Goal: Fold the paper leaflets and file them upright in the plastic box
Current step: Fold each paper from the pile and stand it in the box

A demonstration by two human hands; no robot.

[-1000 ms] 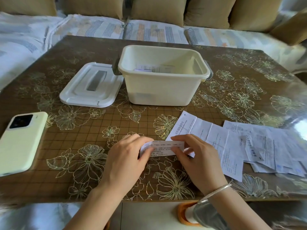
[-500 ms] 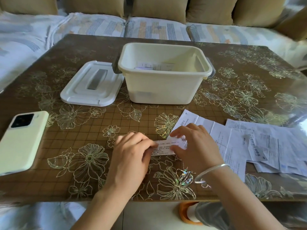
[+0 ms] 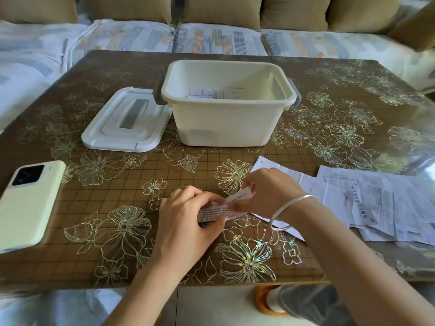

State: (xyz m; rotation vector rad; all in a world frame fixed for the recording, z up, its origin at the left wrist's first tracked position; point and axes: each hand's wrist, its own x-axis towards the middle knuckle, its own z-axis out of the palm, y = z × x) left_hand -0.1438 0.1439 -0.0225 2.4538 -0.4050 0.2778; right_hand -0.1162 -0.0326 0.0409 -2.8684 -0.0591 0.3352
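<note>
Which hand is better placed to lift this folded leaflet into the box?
Probably the right hand: it pinches the leaflet at its raised end and sits closer to the plastic box ahead. The left hand holds the lower end, farther back.

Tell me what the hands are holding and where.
A folded leaflet: the left hand pinches its left end, the right hand its right end.

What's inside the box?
A few folded leaflets show over the near rim of the box, seemingly upright. The near wall hides their lower parts and the floor, so the count is unclear.
</note>
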